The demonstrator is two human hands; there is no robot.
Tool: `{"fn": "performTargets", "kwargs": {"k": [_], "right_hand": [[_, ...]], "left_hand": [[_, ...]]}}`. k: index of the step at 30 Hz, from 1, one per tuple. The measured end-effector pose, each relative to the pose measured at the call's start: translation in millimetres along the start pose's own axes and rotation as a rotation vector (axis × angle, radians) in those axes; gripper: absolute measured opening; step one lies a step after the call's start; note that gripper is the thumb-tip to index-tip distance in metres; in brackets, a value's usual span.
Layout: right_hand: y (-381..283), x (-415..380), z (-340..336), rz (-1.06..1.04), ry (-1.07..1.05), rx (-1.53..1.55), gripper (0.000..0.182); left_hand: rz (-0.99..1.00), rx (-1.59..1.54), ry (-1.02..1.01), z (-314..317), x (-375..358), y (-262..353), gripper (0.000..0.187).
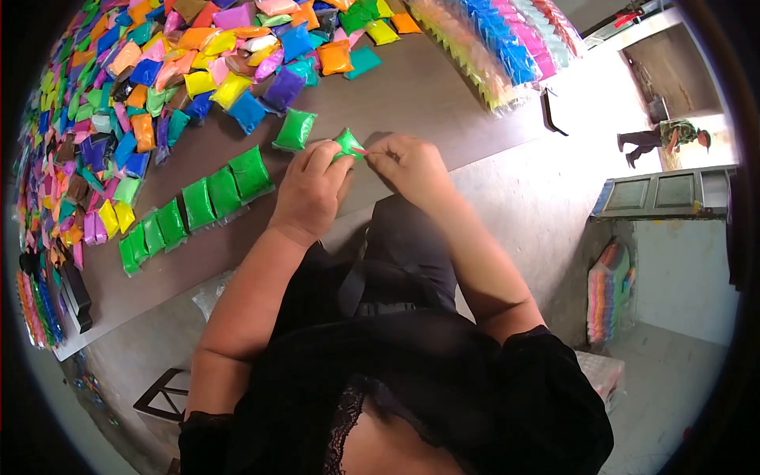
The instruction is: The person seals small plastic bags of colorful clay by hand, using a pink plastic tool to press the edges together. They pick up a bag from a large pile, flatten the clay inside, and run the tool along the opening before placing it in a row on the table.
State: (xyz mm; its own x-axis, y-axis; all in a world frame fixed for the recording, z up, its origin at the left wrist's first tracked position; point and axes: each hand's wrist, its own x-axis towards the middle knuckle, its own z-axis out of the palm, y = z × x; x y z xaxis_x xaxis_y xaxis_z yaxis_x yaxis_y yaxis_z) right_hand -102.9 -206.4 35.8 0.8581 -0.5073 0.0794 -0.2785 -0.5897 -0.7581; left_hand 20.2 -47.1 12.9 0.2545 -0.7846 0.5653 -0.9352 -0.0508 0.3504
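A small green packet [347, 144] is pinched in my left hand [315, 178] at the table's near edge. My right hand [408, 162] is closed on a thin pink-red strip [360, 150] that touches the packet's right side. Just left of my hands lies another green packet [295, 130]. Farther left, a slanting row of several green packets [199, 204] lies side by side on the brown table [396, 99].
Many loose coloured packets [229, 91] are heaped across the table's left and far side. Rows of bagged packets [507, 47] lie at the far right. Beyond the table, a person [669, 138] stands near a cabinet [669, 194]. More stacked packets [609, 293] stand at the right.
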Motion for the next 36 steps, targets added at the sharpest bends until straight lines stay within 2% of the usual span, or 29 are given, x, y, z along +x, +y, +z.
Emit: {"fn": "performTargets", "kwargs": {"k": [3,5,8,9,11,14,15,17,21,23,24,26,27,29,30,32,33,35,36], "right_hand": [[10.4,1.6,-4.3,0.002,0.112,-0.011,0.013],[10.8,7.7,-2.7,-0.206,0.183,0.012,0.015],[12.9,15.2,10.9,-0.243,0.123,-0.132,0.017],[12.9,19.2,8.6,-0.243,0.123,-0.131,0.017],[10.4,29.3,0.5,-0.052,0.122,-0.249,0.014],[7.5,29.4,3.4,-0.18,0.123,-0.182,0.017],[5.4,30.5,4.8,-0.179,0.12,-0.181,0.017],[0.3,33.5,6.7,-0.086,0.047,-0.377,0.018],[4.2,41.2,-0.7,-0.1,0.082,-0.276,0.018],[-5.7,33.4,2.0,-0.24,-0.008,-0.231,0.017],[-2.8,34.1,4.1,-0.236,-0.009,-0.23,0.017],[8.0,42.8,7.5,-0.061,0.076,-0.343,0.016],[12.4,43.4,8.6,-0.064,0.076,-0.342,0.016],[21.4,42.7,8.8,-0.106,0.234,-0.1,0.014],[20.7,40.8,8.2,-0.106,0.225,-0.096,0.014],[19.2,36.0,7.4,-0.087,0.28,-0.028,0.017],[18.7,35.7,7.4,-0.085,0.274,-0.023,0.017],[18.7,35.7,7.1,-0.096,0.296,0.002,0.016],[19.3,35.4,7.5,-0.091,0.296,0.007,0.016]], "left_hand": [[0.091,0.056,0.058,4.4,-1.0,-5.6,0.028],[0.092,0.055,0.058,3.4,0.2,-6.2,0.025],[0.091,0.042,0.076,5.5,-0.5,-9.1,0.025],[0.091,0.042,0.075,5.0,-0.7,-8.7,0.025],[0.092,0.025,0.094,4.0,1.8,-7.9,0.024],[0.077,-0.002,0.108,5.6,1.5,-9.6,0.023],[0.073,-0.003,0.106,6.0,1.6,-9.4,0.023],[0.074,0.015,0.11,6.4,2.8,-8.7,0.022],[0.064,-0.004,0.093,3.6,4.2,-8.6,0.021],[0.079,-0.042,0.12,3.2,4.9,-7.3,0.022],[0.078,-0.044,0.117,3.6,3.4,-6.7,0.022],[0.087,0.008,0.109,4.7,3.4,-8.1,0.021],[0.087,0.011,0.11,5.0,2.1,-9.7,0.021],[0.092,-0.02,0.068,4.9,-1.7,-12.9,0.038],[0.083,-0.017,0.065,0.7,-1.2,-9.0,0.038],[-0.064,-0.108,0.015,-8.8,-1.1,0.5,0.061],[-0.07,-0.105,0.011,-12.4,-4.2,3.4,0.061],[-0.323,-0.327,0.062,-18.7,-9.8,8.3,0.078],[-0.325,-0.325,0.054,-21.9,-9.8,6.6,0.078]]}}
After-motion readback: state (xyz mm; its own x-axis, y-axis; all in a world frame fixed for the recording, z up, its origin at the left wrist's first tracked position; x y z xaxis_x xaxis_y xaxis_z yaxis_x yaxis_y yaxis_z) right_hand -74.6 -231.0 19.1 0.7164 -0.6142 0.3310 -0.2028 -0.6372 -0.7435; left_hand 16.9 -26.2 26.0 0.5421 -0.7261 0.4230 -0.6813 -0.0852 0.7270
